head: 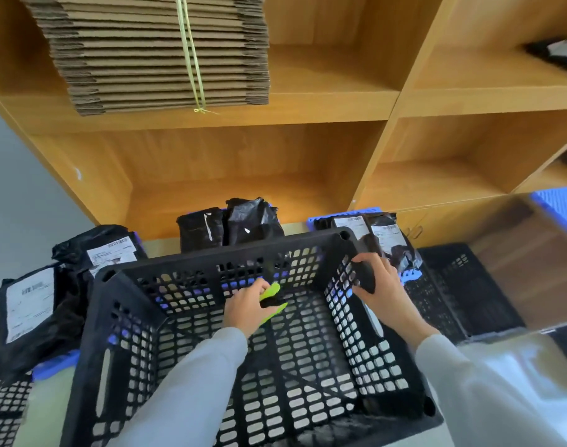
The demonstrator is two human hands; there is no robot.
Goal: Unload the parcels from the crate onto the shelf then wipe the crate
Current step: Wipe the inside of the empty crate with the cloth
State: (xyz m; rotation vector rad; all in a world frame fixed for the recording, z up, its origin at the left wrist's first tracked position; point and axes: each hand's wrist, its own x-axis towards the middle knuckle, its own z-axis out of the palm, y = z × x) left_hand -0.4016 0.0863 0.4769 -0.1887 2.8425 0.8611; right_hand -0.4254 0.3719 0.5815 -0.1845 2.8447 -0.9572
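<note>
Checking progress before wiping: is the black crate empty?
Empty: the crate shows only bare lattice floor, besides the left hand gripping a green-black cloth.

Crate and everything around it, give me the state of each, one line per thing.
Crate: empty, tilted.
Left hand: inside the crate, grips a green-black cloth.
Right hand: grips the crate's right wall.
Parcels: lie outside the crate.
Cardboard: flat, tied, on the shelf.

left hand (248, 306) fingers curled in grip, right hand (377, 282) clasping
</note>
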